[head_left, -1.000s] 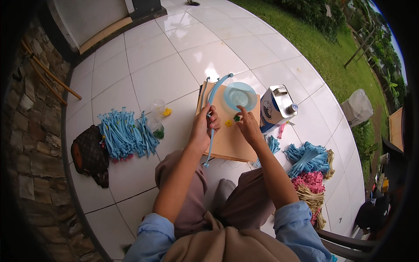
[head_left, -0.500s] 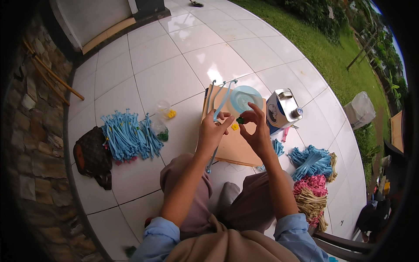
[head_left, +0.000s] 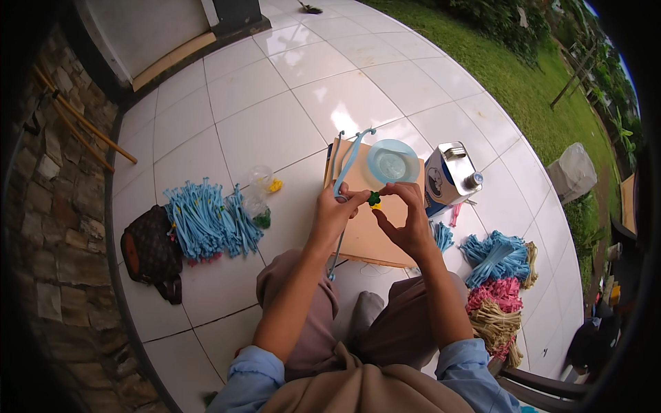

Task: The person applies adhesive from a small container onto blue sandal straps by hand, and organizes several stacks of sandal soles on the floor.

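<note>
Frame centre: left hand [head_left: 335, 215] pinches a long light-blue plastic strip [head_left: 349, 165], fingers closed on it. Right hand [head_left: 410, 221] pinches a small green-and-yellow bead-like piece [head_left: 374, 200] between both hands. Under them a brown cardboard sheet [head_left: 375, 237]; beyond, a round light-blue plastic dish [head_left: 392, 162] and a rectangular metal can [head_left: 451, 176].

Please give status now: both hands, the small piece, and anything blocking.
Left hand pinching blue strip. Right hand at small green piece, fingertips touching it. Both over brown board. Blue bowl and tin can close behind, not blocking.
</note>
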Tool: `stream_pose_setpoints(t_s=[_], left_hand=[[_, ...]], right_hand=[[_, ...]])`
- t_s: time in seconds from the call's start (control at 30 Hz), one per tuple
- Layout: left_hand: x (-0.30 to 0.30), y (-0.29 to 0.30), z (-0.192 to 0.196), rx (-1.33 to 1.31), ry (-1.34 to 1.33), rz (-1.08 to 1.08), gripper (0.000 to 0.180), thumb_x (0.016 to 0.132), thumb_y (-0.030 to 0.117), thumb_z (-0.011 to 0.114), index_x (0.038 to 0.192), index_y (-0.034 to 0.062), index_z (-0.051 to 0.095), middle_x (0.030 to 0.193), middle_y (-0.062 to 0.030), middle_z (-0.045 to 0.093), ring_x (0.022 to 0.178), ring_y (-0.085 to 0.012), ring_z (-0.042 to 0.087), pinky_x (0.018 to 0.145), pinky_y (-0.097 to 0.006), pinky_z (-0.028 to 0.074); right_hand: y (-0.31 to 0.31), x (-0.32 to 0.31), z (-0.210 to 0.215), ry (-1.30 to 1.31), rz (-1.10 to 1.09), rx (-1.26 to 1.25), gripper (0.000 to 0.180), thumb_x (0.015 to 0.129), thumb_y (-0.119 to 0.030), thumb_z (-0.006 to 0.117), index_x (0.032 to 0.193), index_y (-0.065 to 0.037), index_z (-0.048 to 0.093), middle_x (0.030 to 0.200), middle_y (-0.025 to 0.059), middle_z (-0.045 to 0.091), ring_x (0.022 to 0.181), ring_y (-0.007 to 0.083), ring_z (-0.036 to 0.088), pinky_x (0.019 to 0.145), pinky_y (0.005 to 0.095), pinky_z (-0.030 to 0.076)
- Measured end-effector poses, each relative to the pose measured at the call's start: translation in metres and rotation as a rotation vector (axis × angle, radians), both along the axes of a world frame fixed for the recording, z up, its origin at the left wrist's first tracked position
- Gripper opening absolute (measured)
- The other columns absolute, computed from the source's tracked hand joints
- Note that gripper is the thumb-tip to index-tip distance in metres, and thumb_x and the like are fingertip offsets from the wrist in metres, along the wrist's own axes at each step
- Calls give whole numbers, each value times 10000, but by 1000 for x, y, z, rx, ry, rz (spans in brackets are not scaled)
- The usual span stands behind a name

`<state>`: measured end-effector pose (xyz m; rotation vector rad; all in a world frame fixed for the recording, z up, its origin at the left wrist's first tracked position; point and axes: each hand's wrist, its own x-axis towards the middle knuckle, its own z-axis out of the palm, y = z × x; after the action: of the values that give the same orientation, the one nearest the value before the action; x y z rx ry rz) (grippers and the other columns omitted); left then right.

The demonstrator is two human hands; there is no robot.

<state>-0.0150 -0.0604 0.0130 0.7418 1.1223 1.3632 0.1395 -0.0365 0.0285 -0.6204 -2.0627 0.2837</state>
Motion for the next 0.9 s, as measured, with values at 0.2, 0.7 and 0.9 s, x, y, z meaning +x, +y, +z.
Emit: stream_pose_setpoints(t_s=[0.2, 0.7, 0.9], left_hand=[[1, 0, 4, -36, -141, -133, 286, 795, 154, 647, 764, 127, 364, 672, -6, 507, 509, -49, 385, 479, -169, 311], [15, -8, 17, 172, 52, -203, 346, 976, 326, 235, 752, 93, 356, 544, -27, 435, 427, -54, 357, 400, -178, 294], [19, -8, 18, 218, 122, -210, 340, 976, 314, 240, 750, 89, 356, 533, -11, 417, 420, -44, 341, 395, -177, 283]], right_hand=[[3, 3, -5, -23, -19, 109, 516, 673, 44, 685, 1109, -46, 425, 864, 77, 590, 804, 213, 555, 680, 316, 452], [-3, -18, 11, 1137, 208, -1220, 459, 753, 37, 641, 1053, -62, 308, 823, 127, 597, 731, 133, 520, 700, 239, 405], [-1, -21, 8, 1169, 179, -1198, 466, 737, 47, 647, 1025, -65, 298, 815, 143, 603, 705, 134, 505, 699, 243, 403]])
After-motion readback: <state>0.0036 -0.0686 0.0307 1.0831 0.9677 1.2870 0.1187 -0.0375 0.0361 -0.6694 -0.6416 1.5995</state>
